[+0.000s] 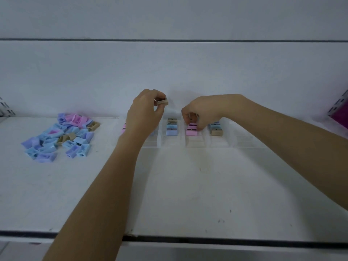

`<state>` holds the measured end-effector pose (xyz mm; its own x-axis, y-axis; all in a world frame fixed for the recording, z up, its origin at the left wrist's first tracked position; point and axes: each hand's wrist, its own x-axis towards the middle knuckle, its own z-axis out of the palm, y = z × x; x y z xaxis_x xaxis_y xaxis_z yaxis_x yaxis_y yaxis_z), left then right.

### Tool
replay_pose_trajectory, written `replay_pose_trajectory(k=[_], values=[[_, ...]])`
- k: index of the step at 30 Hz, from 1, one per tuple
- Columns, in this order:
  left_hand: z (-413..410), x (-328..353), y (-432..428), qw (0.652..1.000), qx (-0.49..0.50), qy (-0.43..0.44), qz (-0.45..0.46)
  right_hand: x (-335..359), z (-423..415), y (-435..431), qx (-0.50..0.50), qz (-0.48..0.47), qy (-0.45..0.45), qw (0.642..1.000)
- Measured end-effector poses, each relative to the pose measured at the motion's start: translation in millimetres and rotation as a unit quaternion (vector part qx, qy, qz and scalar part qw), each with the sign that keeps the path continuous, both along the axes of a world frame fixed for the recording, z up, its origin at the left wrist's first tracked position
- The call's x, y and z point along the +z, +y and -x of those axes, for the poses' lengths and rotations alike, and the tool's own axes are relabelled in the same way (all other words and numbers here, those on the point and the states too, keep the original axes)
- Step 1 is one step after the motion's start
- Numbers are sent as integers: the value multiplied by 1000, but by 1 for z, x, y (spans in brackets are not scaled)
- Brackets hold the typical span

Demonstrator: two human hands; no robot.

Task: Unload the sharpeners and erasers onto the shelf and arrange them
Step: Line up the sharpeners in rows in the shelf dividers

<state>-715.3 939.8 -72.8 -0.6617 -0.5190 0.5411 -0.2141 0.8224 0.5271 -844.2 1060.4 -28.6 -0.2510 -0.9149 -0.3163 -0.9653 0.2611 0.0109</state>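
Your left hand (145, 113) is pinching a tan sharpener (163, 102) between thumb and fingertips, holding it above the clear divided tray (244, 143). Just to its right, your right hand (201, 111) is curling its fingers down onto the pink sharpeners (191, 131) in that tray; I cannot tell whether it is gripping one. Well off to the left of your left hand, a loose pile of sharpeners (60, 137) is lying on the shelf (188, 194).

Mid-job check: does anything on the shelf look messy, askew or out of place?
Only the loose pile at the left of the shelf: sharpeners lie jumbled at all angles, unsorted. The rows by the hands sit straight. The left hand pinches a tan sharpener above them; the right hand pinches a pink sharpener.
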Motion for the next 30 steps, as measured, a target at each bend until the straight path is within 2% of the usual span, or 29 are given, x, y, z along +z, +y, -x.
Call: replay_pose_trajectory(k=[3,8,11,19,23,26,30], values=[[0,0,-1,1000,0,-1,-3,7,1,2,-9,7,-14,1000],[1,0,0,1000,3,-5,-4,18,8,10,-31,98,-69,992],[1,0,0,1000,0,-6,-1,20,9,14,-42,122,-112,985],[0,0,2,1000,-3,-8,-4,12,9,20,-80,207,-122,967],[0,0,3,1000,-7,-7,-5,7,5,25,-103,278,-209,932],[0,-1,4,1000,-8,-8,-5,5,4,27,-121,274,-313,901],[1,-2,6,1000,-16,-14,-3,1,2,28,-133,295,-363,874]])
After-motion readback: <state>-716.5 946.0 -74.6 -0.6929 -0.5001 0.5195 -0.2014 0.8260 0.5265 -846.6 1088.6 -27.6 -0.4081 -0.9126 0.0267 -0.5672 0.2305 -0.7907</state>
